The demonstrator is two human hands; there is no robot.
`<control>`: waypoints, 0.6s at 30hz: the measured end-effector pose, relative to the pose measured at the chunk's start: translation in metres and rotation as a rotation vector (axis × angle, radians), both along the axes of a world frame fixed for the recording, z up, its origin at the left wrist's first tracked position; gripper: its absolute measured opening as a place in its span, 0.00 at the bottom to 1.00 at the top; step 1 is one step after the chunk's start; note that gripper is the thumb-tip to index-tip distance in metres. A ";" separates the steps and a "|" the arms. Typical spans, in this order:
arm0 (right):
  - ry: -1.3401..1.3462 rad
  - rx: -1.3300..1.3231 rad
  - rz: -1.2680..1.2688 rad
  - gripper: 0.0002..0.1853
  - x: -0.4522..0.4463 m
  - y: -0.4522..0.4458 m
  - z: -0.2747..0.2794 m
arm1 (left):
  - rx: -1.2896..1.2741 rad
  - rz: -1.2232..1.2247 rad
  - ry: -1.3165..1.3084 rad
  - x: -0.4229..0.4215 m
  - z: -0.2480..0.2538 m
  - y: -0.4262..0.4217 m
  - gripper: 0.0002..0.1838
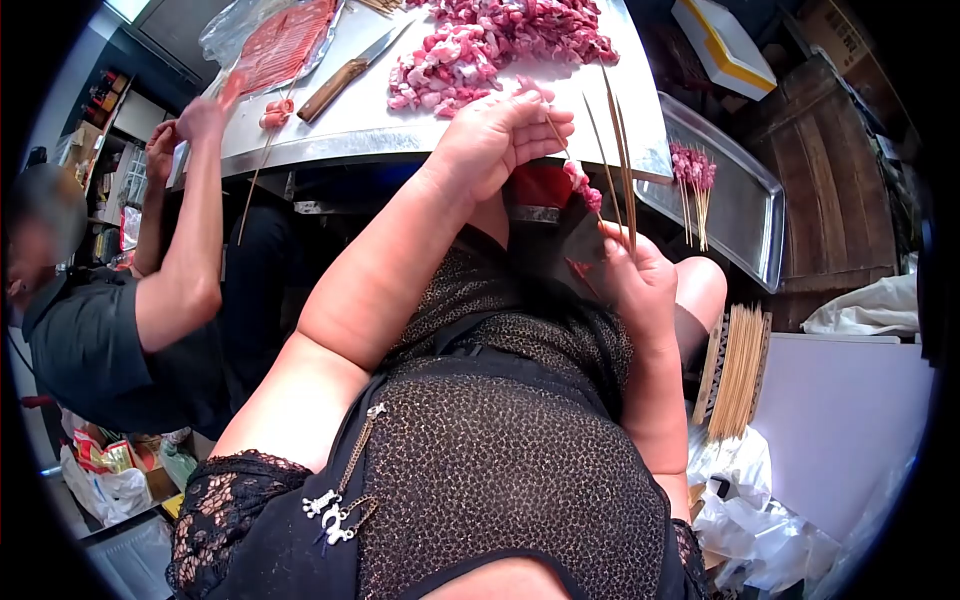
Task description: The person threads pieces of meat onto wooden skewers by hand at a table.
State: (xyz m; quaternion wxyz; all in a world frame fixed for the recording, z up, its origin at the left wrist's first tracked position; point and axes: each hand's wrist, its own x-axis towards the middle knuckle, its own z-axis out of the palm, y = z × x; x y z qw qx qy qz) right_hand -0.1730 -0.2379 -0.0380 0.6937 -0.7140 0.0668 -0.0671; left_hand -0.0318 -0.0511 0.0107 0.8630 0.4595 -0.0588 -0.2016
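pink raw-meat chunks [577,178] part-fill a thin wooden skewer [559,137] clamped in the right hand's [645,285] fingers, the left hand's [490,140] pinched near its tip; loaded bunch [692,168] on silver metal tray [748,240], big loose heap [460,55] on white worktop [642,125].

A slanted skewer [557,134] threaded with pink meat [577,178] and bare sticks [627,175] are held by the right hand [640,278], the skewer's tip at the left hand [498,140].

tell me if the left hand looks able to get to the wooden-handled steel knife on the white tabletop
Probably yes: a bare strip of tabletop leads from the left hand past the pink meat pile to the knife, and nothing covers its brown handle.
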 end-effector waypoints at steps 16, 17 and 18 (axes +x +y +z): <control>0.097 0.289 0.073 0.11 0.002 0.007 -0.006 | 0.034 -0.081 0.011 0.001 -0.003 0.002 0.13; 0.096 0.288 0.075 0.11 0.002 0.007 -0.007 | 0.033 -0.079 0.010 0.002 -0.004 0.002 0.13; 0.092 0.276 0.084 0.11 0.002 0.007 -0.007 | -0.028 -0.045 0.011 0.003 -0.005 0.002 0.13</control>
